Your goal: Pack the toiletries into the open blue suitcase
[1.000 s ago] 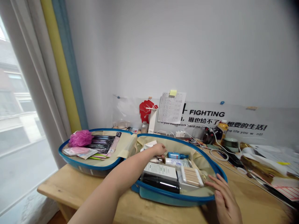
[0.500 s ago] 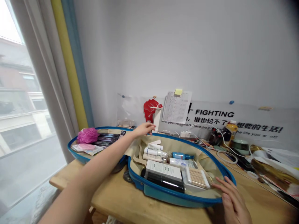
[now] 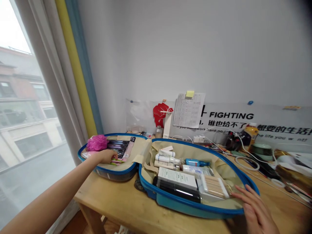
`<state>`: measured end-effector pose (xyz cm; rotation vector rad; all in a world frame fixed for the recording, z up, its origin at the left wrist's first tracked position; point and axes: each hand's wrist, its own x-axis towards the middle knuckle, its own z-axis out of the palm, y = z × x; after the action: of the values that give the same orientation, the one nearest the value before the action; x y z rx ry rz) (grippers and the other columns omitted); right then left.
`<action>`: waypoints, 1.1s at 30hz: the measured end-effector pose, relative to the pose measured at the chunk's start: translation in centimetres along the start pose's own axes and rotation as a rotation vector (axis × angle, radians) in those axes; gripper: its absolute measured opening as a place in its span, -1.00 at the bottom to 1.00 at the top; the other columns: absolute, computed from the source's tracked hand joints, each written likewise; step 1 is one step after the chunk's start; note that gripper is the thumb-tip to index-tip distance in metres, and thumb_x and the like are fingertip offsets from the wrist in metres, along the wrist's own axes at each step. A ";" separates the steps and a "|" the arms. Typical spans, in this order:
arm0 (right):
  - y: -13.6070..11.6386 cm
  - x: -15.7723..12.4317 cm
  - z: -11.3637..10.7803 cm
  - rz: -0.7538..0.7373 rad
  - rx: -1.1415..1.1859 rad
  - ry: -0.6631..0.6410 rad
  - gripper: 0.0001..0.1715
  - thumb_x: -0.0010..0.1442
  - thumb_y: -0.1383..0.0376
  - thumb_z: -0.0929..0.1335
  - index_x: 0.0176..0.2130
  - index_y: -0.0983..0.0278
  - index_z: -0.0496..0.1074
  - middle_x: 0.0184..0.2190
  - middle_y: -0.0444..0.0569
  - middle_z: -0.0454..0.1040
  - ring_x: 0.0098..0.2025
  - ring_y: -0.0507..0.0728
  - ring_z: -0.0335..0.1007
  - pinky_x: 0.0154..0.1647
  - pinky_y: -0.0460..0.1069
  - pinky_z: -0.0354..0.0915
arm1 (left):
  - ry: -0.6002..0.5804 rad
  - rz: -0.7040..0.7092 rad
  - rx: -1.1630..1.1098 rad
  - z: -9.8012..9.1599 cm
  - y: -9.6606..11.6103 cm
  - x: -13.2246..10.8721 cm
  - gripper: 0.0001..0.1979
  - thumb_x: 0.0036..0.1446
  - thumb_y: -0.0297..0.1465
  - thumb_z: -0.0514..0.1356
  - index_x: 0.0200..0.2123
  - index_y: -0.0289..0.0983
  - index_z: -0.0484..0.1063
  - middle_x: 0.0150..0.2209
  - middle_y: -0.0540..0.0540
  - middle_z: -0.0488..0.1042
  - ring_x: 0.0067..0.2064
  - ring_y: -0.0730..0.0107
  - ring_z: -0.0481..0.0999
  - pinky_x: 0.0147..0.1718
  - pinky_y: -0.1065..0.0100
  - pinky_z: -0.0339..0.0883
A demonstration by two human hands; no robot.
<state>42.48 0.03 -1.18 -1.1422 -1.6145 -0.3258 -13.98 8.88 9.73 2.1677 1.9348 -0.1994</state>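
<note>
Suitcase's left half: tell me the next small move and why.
Likely the left hand should grip the flat packets it rests on in the suitcase's left half and lift them, since it lies on them beside the pink bath sponge, while the right hand is away at the other half's blue rim.

I'm stretching my left arm (image 3: 46,191) out long and low from the bottom-left corner of the view, bare-skinned, with the elbow lying outside the frame and the wrist running almost straight. My left hand (image 3: 103,156) is turning palm-down at the far end of that reach, its fingers bunching together and curling under — I can't tell whether they're gripping. Well apart at the lower right, my right hand (image 3: 255,208) is angling up from the frame's bottom edge, and its fingers (image 3: 243,195) are spreading loosely, pointing up and left — not closing.
</note>
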 end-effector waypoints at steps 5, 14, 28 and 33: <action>0.1 -0.1 -0.1 0.009 0.011 0.007 -0.61 0.29 0.10 0.17 -0.23 0.20 0.49 -0.11 0.06 0.52 0.16 0.34 0.31 0.11 0.29 0.26 | 0.001 0.055 0.145 0.5 0.0 0.5 -0.77 -0.11 -0.47 0.18 -0.31 -0.19 0.50 -0.17 -0.14 0.53 -0.11 0.10 0.46 -0.11 0.25 0.26; 0.2 0.2 -0.2 0.000 -0.003 0.004 -0.56 0.29 0.06 0.16 -0.25 0.21 0.50 -0.12 0.08 0.53 0.14 0.33 0.33 0.07 0.27 0.31 | 0.059 0.084 0.181 0.6 1.2 0.2 -0.85 0.00 -0.35 0.16 -0.33 -0.24 0.44 -0.18 -0.20 0.54 -0.12 0.08 0.47 -0.13 0.24 0.27; -0.1 0.4 -0.4 -0.006 -0.015 -0.014 -0.56 0.29 0.05 0.16 -0.24 0.20 0.50 -0.12 0.07 0.53 0.14 0.33 0.33 0.02 0.25 0.33 | 0.350 0.452 0.033 -2.9 15.9 -0.5 -0.65 0.30 -0.23 -0.07 0.07 -0.16 0.30 0.01 -0.12 0.49 -0.01 0.18 0.49 -0.07 0.31 0.28; 0.0 0.2 0.0 -0.017 -0.004 0.036 -0.56 0.31 0.06 0.15 -0.24 0.20 0.49 -0.13 0.06 0.53 0.13 0.32 0.34 0.01 0.24 0.32 | 0.145 0.645 0.156 -0.6 22.4 1.6 -0.66 0.29 -0.26 0.01 0.07 -0.23 0.33 0.02 -0.22 0.46 0.03 0.12 0.47 -0.04 0.25 0.31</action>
<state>42.46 0.13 -0.99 -1.1199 -1.5934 -0.3588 8.40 8.26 11.65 2.8423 1.2094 -0.0806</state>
